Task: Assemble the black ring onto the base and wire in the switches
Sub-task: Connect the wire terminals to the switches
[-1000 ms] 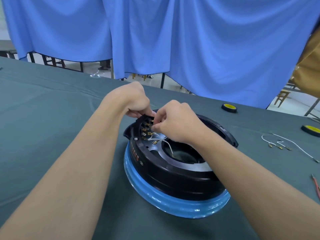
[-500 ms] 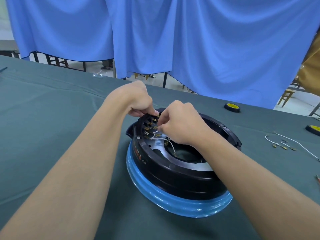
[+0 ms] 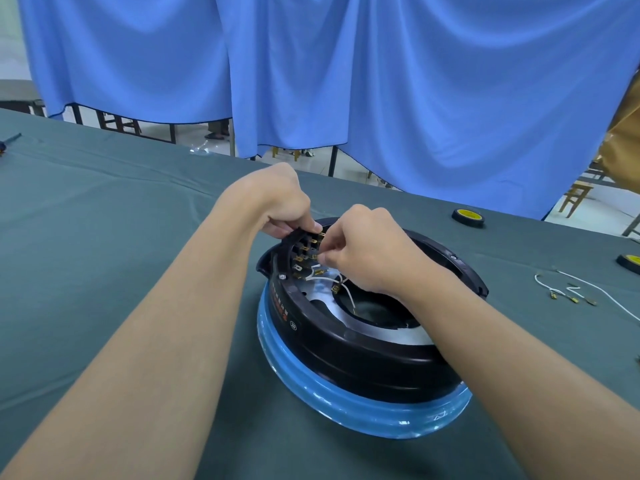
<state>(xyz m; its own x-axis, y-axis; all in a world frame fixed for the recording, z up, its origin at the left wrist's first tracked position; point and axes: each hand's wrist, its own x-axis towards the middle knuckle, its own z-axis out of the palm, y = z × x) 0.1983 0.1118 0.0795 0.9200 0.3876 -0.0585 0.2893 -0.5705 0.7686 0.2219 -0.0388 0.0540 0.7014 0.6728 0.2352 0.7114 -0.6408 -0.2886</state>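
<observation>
We see the black ring (image 3: pixel 363 351) seated on the blue base (image 3: pixel 346 407), and we take it as our landmark. Red lettering (image 3: pixel 280 303) runs along the ring's outer wall at its near-left, too small and curved for us to read; just to the right of it sits a small round white mark (image 3: pixel 294 326), equally unreadable. The ring is glossy moulded plastic, round with a lip jutting at its left; the base below it is smooth, shiny, ribbed blue. Inside the ring lies a flat silver metal plate (image 3: pixel 322 299) around a dark central opening.

On the ring's inner far-left wall stand the switches' brass terminals (image 3: pixel 304 252), small flat tabs in rows. Our left hand (image 3: pixel 277 202) grips the ring's far-left rim, fingers curled over the edge and pressed against it. Our right hand (image 3: pixel 367 251) reaches in beside it, thumb and forefinger pinched together at a terminal; whether they hold a connector we cannot tell. Thin white wires (image 3: pixel 325 278) curl from the terminals toward the central opening.

To the right of the ring, loose white wires with brass ends (image 3: pixel 568 292) lie on the matte grey-green tablecloth (image 3: pixel 104 254). Beyond the ring to the right sits a black tape roll with a yellow core (image 3: pixel 468 217). Behind the ring hangs a draped blue curtain (image 3: pixel 346 81).
</observation>
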